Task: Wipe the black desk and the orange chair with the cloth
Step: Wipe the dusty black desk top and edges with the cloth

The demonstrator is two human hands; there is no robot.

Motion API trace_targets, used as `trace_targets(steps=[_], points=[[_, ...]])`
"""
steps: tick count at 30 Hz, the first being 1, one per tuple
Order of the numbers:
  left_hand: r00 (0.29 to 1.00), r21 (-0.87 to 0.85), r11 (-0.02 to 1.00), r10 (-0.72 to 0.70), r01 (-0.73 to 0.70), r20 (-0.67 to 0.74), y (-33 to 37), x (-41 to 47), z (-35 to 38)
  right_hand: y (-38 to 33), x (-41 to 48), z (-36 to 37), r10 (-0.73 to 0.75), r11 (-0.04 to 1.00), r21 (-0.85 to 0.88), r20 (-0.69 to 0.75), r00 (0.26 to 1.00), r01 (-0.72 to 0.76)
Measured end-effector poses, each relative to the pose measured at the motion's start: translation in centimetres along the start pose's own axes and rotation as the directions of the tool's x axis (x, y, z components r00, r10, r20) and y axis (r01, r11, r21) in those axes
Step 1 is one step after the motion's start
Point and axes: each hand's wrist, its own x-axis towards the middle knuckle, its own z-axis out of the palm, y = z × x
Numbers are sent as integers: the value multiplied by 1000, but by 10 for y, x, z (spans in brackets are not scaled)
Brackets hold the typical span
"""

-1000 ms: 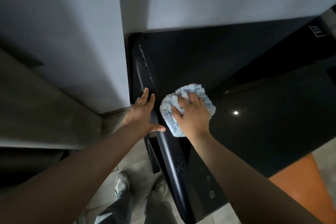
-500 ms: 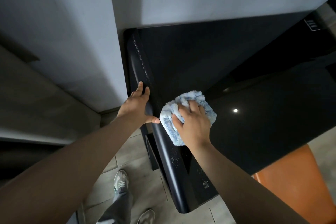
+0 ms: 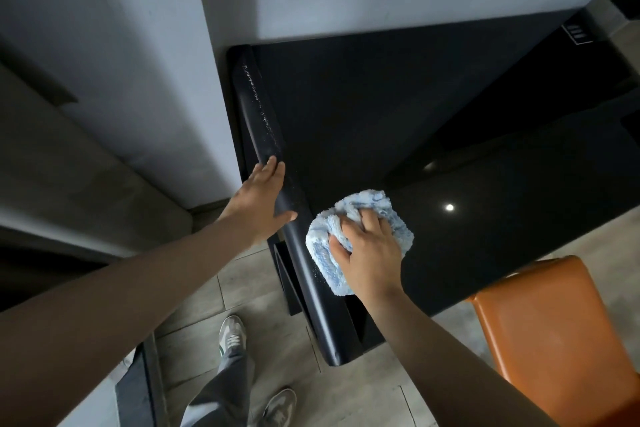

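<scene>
Curling into cloth, fingers of right hand bunch it, pressed on black desk, centre frame. Left of cloth, left hand flat, fingers straight, resting on desk's rounded edge. Cloth looks soft, light, squashy: take by handful from top. Lower right, orange chair, touched by neither hand. Along edge, upper centre, white specks.

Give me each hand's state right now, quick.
Left hand: open, fingers straight on the desk edge.
Right hand: holding the cloth, pressed on the desk.
</scene>
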Motion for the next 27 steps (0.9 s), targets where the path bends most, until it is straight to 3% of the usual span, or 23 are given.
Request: trace_targets(steps=[11, 27], points=[[988, 66, 996, -65, 56, 137, 28, -26, 31, 8, -52, -17, 51, 999, 10, 23, 998, -51], [980, 180, 978, -133, 106, 146, 41, -23, 29, 16, -107, -34, 121, 992, 36, 59, 991, -124]])
